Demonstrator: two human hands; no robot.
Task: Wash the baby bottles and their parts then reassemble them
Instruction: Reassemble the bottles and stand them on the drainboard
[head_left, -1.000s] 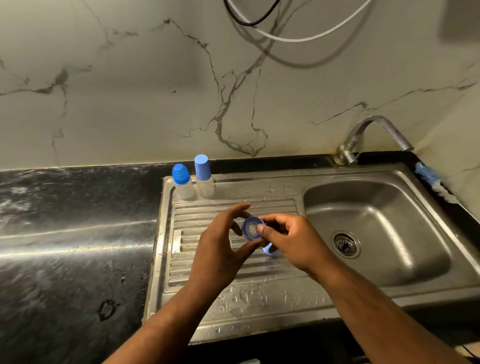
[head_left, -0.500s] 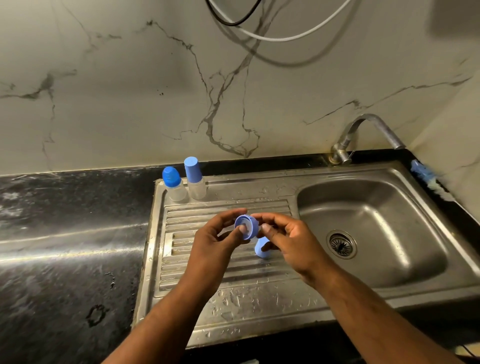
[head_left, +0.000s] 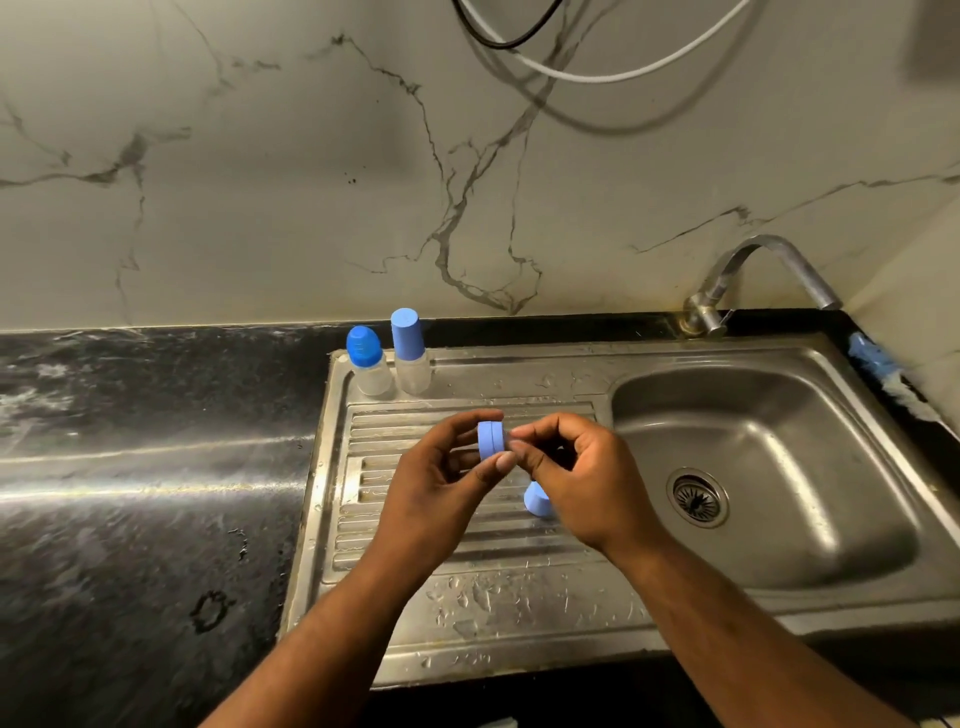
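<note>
My left hand (head_left: 441, 483) pinches a blue screw ring (head_left: 491, 439) edge-on between thumb and forefinger, above the ribbed drainboard (head_left: 415, 530). My right hand (head_left: 571, 478) meets it from the right, its fingertips pinching something pale at the ring's side that I cannot make out. A blue cap (head_left: 537, 501) lies on the drainboard under my right hand, partly hidden. Two small clear baby bottles stand at the drainboard's back left: one with a rounded blue top (head_left: 366, 361), one with a tall blue cap (head_left: 409, 351).
The steel sink basin (head_left: 779, 467) with its drain (head_left: 697, 497) lies to the right, a curved tap (head_left: 753, 275) behind it. A blue brush (head_left: 883, 369) rests at the sink's right edge. Wet black countertop (head_left: 130, 493) spreads left. Cables hang on the marble wall.
The ring has been turned in my left hand from face-on to edge-on. My right hand's fingertips have closed in on its right side. The camera view shifted slightly.
</note>
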